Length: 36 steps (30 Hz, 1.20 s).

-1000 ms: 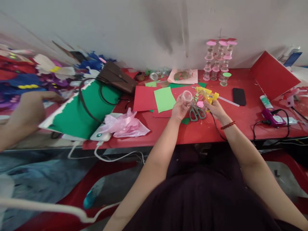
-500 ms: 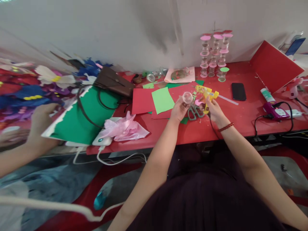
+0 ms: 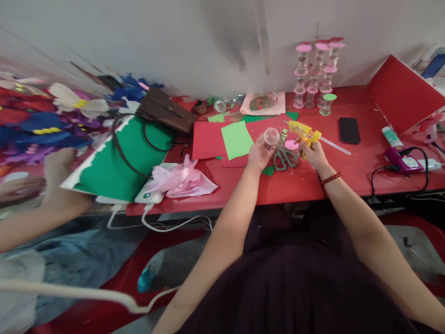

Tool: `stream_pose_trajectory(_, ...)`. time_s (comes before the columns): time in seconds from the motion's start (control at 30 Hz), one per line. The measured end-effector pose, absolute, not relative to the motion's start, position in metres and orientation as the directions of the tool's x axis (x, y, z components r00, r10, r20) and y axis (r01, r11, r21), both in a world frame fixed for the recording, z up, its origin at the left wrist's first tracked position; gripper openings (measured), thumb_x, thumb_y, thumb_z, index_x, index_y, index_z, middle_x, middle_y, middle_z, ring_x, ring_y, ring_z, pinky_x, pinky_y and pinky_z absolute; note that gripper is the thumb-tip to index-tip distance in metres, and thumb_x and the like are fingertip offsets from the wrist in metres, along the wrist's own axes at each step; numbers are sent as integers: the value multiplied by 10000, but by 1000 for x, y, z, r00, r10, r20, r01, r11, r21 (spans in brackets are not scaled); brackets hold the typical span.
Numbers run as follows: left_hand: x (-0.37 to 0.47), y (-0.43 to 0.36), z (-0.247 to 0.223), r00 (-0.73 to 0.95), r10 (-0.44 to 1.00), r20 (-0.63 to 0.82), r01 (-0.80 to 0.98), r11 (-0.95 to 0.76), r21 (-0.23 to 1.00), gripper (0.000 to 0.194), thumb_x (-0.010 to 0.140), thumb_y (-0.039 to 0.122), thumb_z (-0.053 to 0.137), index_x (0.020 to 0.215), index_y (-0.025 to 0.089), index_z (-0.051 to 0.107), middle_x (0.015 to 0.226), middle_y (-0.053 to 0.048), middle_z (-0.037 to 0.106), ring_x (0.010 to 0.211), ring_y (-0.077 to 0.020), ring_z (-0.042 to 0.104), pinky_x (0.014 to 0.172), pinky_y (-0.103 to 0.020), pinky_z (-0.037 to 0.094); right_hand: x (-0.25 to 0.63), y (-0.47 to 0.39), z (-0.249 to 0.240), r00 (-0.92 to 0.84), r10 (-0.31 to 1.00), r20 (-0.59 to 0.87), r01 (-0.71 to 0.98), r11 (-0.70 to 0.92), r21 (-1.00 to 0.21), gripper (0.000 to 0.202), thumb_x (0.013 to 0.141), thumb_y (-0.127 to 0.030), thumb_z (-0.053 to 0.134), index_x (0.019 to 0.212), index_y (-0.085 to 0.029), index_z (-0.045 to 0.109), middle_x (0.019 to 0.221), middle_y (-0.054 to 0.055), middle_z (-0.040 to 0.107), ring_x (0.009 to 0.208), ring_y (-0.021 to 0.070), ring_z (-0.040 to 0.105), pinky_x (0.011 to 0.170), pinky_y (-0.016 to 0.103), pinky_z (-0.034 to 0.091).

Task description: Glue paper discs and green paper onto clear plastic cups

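Note:
My left hand (image 3: 260,154) is closed around a small clear plastic cup (image 3: 271,136), its round end facing up toward me. In my right hand (image 3: 314,155) is a yellow hot glue gun (image 3: 301,128), its nozzle pointing left toward the cup but apart from it. A translucent glue stick (image 3: 335,145) sticks out of the gun's back. Between my hands, grey-handled scissors (image 3: 285,159) lie on the red table (image 3: 222,197) beside a pink paper disc (image 3: 291,144) and green scraps. A light green sheet (image 3: 238,140) lies left of the cup.
Stacked clear cups with pink discs (image 3: 312,88) stand by the wall. A phone (image 3: 349,130) and a purple power strip (image 3: 405,161) are on the right. Leftward lie a pink plastic bag (image 3: 184,178), a brown bag (image 3: 166,111) and a green board (image 3: 121,162), near another person's arm (image 3: 52,204).
The view has shifted slightly. The glue gun has moved a little away from the cup, and an orange glow now shows on it. More of the pink disc is visible. Both hands keep their hold.

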<state>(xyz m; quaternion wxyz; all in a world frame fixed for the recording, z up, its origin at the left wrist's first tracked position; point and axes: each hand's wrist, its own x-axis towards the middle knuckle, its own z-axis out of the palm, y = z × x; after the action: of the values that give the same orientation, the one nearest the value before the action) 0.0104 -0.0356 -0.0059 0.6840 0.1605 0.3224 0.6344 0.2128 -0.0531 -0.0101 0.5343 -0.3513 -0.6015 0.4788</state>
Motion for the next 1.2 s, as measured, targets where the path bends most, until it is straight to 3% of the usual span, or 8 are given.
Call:
stream_pose_trajectory(0.27, 4, -32, -24, -30, 995, -93, -621, 54, 782, 221, 988, 126, 568, 1100, 218, 734, 1003, -50, 764, 890, -160, 696, 795, -274, 527, 202, -59, -19, -272, 926, 261, -101, 242, -965, 618, 817, -826, 701, 872, -218, 607, 585, -56, 543, 456, 80, 465, 440, 239, 357)
stream_pose_trajectory(0.43, 1, -28, -31, -33, 997, -73, -570, 41, 821, 193, 967, 121, 596, 1077, 230, 712, 1021, -55, 751, 901, -150, 695, 752, -239, 519, 200, -59, -24, -259, 927, 271, -135, 243, -961, 574, 833, -773, 733, 869, -218, 593, 727, -25, 596, 467, 64, 473, 436, 243, 368)
stream_pose_trajectory(0.67, 1, -30, -29, -6, 997, -82, -568, 65, 821, 176, 986, 127, 593, 1070, 223, 714, 1070, -46, 756, 885, -131, 681, 744, -223, 509, 201, -57, -27, -275, 915, 294, -118, 271, -955, 585, 847, -784, 709, 813, -214, 582, 644, -42, 531, 460, 67, 461, 438, 234, 363)
stream_pose_trajectory(0.93, 7, -40, -16, -35, 990, -136, -617, 86, 783, 162, 954, 101, 630, 972, 228, 729, 970, -42, 751, 819, -132, 680, 716, -212, 486, 199, -58, -26, -251, 940, 232, -73, 221, -973, 574, 835, -776, 726, 758, -233, 555, 589, -47, 511, 452, 81, 456, 433, 238, 355)
stream_pose_trajectory(1.2, 7, -44, -11, -23, 986, -165, -636, 113, 763, 333, 950, 57, 570, 1156, 255, 740, 1019, -51, 776, 846, -153, 704, 765, -250, 507, 198, -60, -23, -232, 952, 199, -59, 191, -980, 550, 856, -744, 734, 753, -229, 570, 570, -39, 531, 447, 81, 458, 432, 235, 355)
